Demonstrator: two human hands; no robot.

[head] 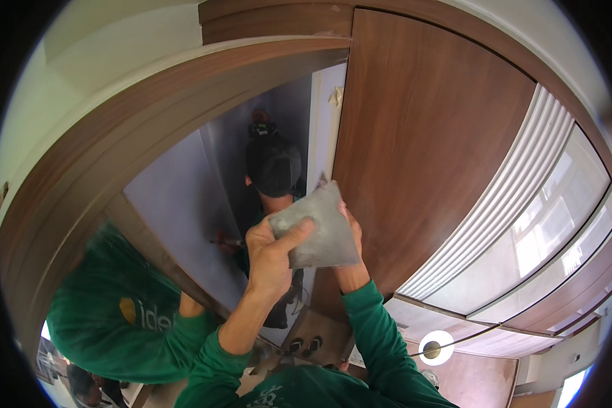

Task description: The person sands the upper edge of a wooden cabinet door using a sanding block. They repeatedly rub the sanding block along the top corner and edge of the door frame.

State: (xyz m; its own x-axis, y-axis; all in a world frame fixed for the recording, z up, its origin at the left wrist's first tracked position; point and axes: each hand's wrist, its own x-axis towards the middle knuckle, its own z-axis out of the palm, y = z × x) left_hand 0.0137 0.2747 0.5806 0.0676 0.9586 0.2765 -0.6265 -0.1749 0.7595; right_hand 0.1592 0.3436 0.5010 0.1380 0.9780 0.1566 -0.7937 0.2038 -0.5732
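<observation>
A flat grey plate (326,232), roughly square with a dull scuffed face, is held up in front of my chest. My left hand (273,250) grips its left edge, the thumb lying across the face. On the right side my right hand (354,229) holds the plate from behind, so most of its fingers are hidden. Just beyond the plate's top edge runs the pale edge strip of a cabinet opening, with a piece of masking tape (336,97) stuck high on it. A brown wood-grain panel (428,132) stands to the right.
A person in a dark cap (273,166) is inside the opening, a tool (227,241) near one hand. At left, a green-sleeved figure (127,306) shows, perhaps a reflection. White fluted trim (494,199) and glossy panels (551,224) curve along the right. Sandals (306,346) rest on the floor.
</observation>
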